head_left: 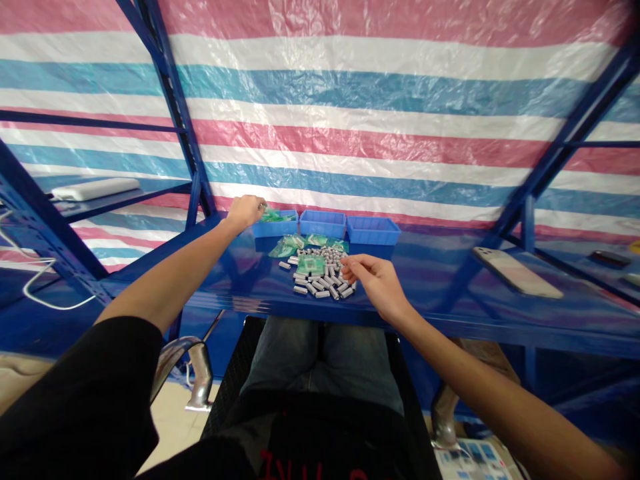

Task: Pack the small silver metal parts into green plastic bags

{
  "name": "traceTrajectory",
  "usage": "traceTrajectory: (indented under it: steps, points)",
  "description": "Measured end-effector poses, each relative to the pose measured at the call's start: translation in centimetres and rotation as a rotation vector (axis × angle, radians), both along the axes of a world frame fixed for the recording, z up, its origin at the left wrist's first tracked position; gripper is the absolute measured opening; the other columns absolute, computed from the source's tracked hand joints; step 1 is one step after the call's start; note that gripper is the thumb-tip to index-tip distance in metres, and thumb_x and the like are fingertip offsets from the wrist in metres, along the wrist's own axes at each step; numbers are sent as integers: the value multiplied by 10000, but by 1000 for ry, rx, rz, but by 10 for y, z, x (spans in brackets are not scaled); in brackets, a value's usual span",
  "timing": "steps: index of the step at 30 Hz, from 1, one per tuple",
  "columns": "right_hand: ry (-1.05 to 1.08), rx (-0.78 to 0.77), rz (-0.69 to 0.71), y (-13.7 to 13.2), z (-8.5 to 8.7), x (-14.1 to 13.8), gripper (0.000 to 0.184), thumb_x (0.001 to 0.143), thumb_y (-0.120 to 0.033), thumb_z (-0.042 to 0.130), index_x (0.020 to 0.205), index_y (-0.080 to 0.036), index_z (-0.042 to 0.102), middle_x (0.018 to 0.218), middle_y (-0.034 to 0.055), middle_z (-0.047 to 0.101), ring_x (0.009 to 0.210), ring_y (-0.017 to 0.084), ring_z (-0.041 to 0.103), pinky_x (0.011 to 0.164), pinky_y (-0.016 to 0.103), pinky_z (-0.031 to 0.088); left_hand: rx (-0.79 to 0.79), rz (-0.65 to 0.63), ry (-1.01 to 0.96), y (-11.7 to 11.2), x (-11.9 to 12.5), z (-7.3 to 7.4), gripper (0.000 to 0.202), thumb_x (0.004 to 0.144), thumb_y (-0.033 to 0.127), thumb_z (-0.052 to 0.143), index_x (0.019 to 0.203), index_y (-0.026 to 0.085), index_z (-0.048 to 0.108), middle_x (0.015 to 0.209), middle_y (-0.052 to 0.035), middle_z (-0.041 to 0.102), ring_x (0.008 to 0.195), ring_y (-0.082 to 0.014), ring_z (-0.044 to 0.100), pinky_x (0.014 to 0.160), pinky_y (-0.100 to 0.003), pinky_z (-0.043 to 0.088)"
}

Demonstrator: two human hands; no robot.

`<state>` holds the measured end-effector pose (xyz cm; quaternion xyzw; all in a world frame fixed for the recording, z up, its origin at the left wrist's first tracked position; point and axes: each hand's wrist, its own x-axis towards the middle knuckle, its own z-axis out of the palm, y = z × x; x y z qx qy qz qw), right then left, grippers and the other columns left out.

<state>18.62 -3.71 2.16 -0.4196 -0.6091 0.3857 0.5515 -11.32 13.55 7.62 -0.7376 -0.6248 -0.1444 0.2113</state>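
My left hand [245, 212] is at the left blue bin [275, 229], fingers bent together over its rim, beside the green plastic packets [273, 215] inside. Whatever is between those fingertips is too small to name. At the right side of a pile of small silver cylinders [333, 277], which look like batteries, my right hand [375, 279] has thumb and fingers pinched; I cannot make out what they hold. One green packet [311, 265] lies on top of the pile. Other green packets [284, 247] rest behind it, in front of the bins.
Two more blue bins, a middle one [323, 225] and a right one [373, 231], stand along the back of the blue table [430, 280]. A phone [517, 272] lies at the right. Blue metal posts [183, 100] rise before a striped plastic sheet [350, 87].
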Motion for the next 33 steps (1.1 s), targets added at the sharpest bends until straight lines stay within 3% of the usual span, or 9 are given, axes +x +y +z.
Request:
traceTrajectory:
  steps: [6,16,22,29,33]
  points:
    - [-18,-11,28,-1,-1,-1,323,734,-434,596,806,-132,685,654,37,652,591,143,578,604,279,478,-101,56,47,6,9,-4,337,815,241,440,1056,165,663,1051,-137,670,988,-259,604,837,-303,433]
    - [-30,-33,49,-2,-4,-3,269,739,-382,588,799,-137,679,648,29,641,597,135,567,596,261,459,-77,82,64,16,16,-7,379,852,213,354,1042,71,649,1008,-222,649,945,-308,613,794,-362,449]
    - [-52,-63,64,-4,-4,-5,271,729,-393,592,779,-140,676,636,27,640,582,137,564,569,258,447,-114,62,98,20,20,-5,346,817,213,419,1023,81,665,1029,-202,651,966,-283,608,821,-323,436]
    - [-76,-79,85,-5,-4,-8,246,736,-377,578,763,-150,669,637,19,639,578,130,556,573,254,441,-225,50,118,32,21,-12,251,755,230,530,891,129,715,905,-153,701,903,-267,637,786,-285,459]
    - [-91,-82,94,-6,-3,-8,246,740,-370,570,760,-147,670,630,17,637,582,132,557,577,254,440,-249,56,105,38,17,-17,250,736,229,551,904,142,714,904,-148,705,918,-271,637,801,-293,463]
